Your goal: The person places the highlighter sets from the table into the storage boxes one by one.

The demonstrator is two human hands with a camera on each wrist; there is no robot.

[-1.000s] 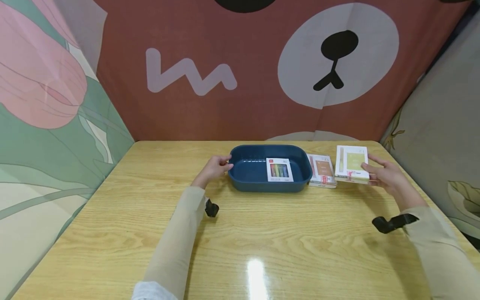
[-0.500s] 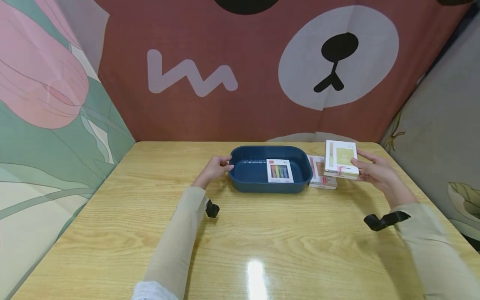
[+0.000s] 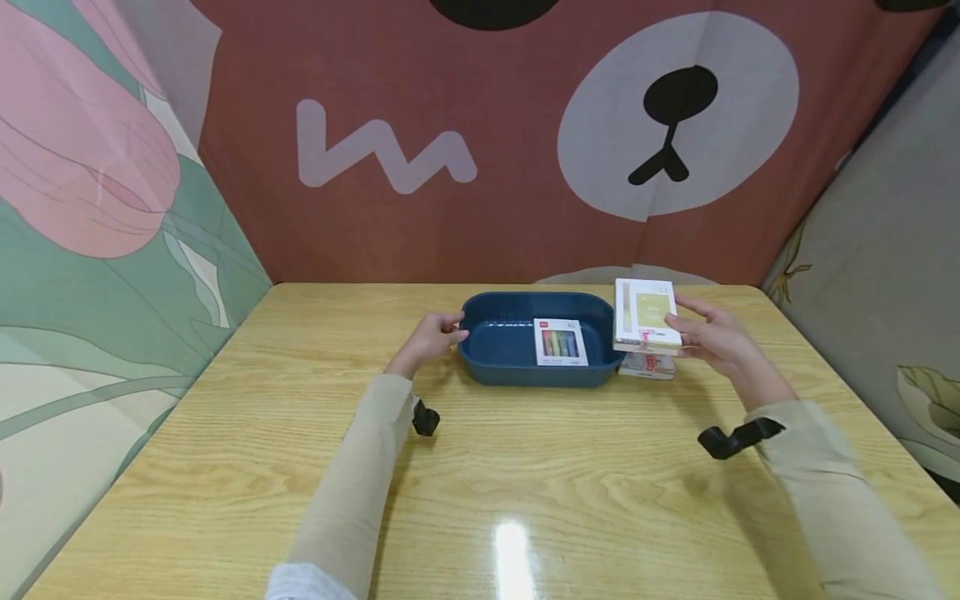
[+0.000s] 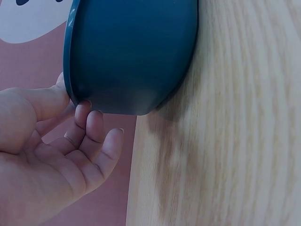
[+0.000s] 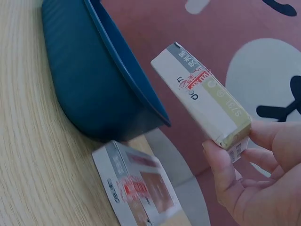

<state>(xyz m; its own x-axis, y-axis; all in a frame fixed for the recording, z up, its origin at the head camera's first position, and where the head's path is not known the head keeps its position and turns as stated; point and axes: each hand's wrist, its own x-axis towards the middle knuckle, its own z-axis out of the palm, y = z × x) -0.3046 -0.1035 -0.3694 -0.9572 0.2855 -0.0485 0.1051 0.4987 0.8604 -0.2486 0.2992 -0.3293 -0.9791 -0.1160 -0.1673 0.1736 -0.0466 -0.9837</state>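
Note:
My left hand (image 3: 429, 342) pinches the left rim of a dark blue plastic basin (image 3: 498, 375) standing on the table. In the left wrist view, thumb and fingers meet at the rim of the basin (image 4: 131, 56). Inside the basin lies a white box with a picture of coloured sticks (image 3: 561, 342). My right hand (image 3: 716, 340) holds a white and yellow-green highlighter box (image 3: 647, 312) by its right end, raised beside the basin's right rim. Under it, a second white box with an orange-brown panel (image 5: 146, 188) lies on the table against the basin, partly hidden in the head view.
The wooden table (image 3: 480, 467) extends in front of the basin, with a bright light reflection near its front. A red-brown cloth with a bear face (image 3: 510, 208) hangs behind the table. Printed cloths hang on both sides.
My right hand has carried the highlighter box leftwards, from right of the second box to above it and up to the basin's right rim. The left hand stays on the basin.

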